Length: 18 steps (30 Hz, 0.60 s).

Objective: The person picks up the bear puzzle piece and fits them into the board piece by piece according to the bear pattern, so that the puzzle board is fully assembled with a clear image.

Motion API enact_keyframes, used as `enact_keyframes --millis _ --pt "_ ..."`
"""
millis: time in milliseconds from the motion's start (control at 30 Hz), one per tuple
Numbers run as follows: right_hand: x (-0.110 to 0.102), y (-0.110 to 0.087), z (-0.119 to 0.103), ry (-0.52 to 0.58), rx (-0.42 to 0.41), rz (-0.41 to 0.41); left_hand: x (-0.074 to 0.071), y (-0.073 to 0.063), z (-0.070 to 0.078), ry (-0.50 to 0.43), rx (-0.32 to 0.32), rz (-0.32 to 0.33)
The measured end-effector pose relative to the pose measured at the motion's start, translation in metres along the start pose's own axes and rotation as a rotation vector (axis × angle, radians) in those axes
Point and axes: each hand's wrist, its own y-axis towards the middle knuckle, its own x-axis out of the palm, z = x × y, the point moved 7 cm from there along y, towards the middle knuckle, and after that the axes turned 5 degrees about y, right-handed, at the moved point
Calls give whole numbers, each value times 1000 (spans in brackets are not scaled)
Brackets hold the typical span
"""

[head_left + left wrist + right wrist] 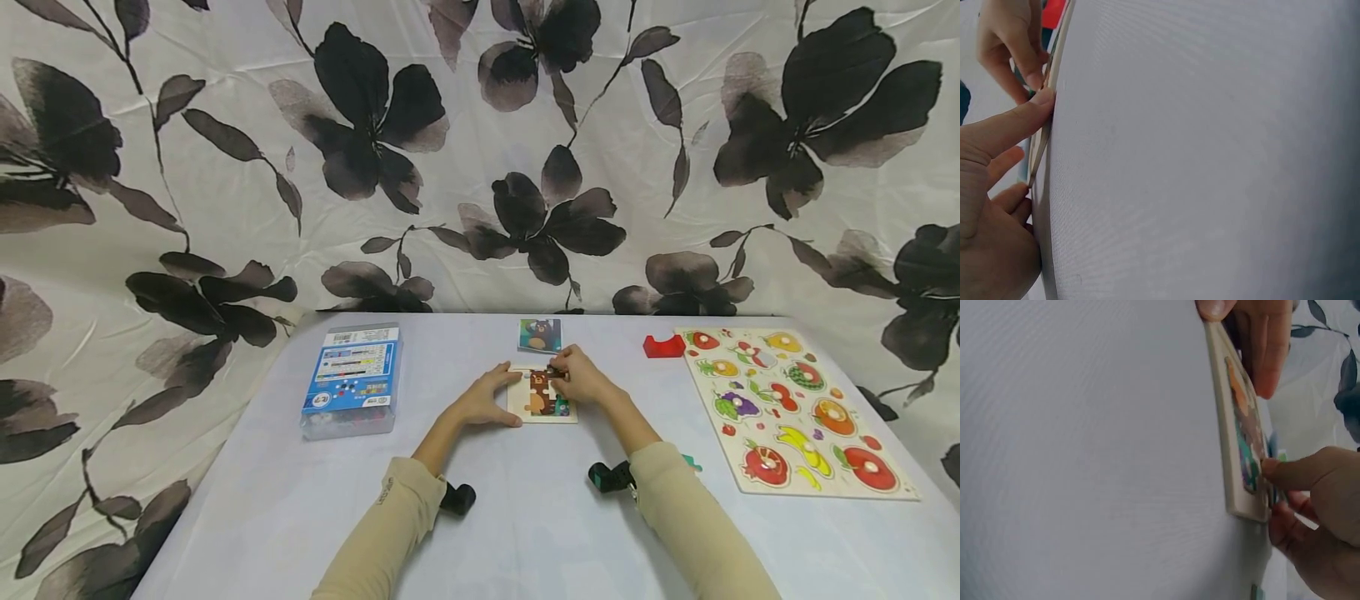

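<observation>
A small wooden puzzle board [546,419] with a brown bear picture [538,392] lies on the white table in the head view. My left hand [483,397] holds its left side, thumb at the near corner and fingers at the far edge. Over the board's upper right part, my right hand [583,377] pinches a small dark puzzle piece [556,372] between thumb and fingers. In the right wrist view, the right thumb [1291,474] comes right at the board's surface, and orange, brown and green pieces sit in its recess.
Behind the board lies a square bear picture card [539,335]. A clear plastic box with a blue label [354,375] stands to the left. On the right are a red piece [663,347] and a large fruit puzzle board [817,492]. A green piece [692,462] shows beside the right sleeve.
</observation>
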Motion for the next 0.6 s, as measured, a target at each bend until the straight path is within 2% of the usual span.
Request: enact_keyframes --millis 133,300,600 --pt "3 0 -1 -111 -41 -17 0 1 0 5 6 -2" --pt "5 -5 -5 -185 -127 29 1 1 -2 4 -7 1" --pt "5 -9 -7 -238 -60 -1 2 2 -2 7 2 -10"
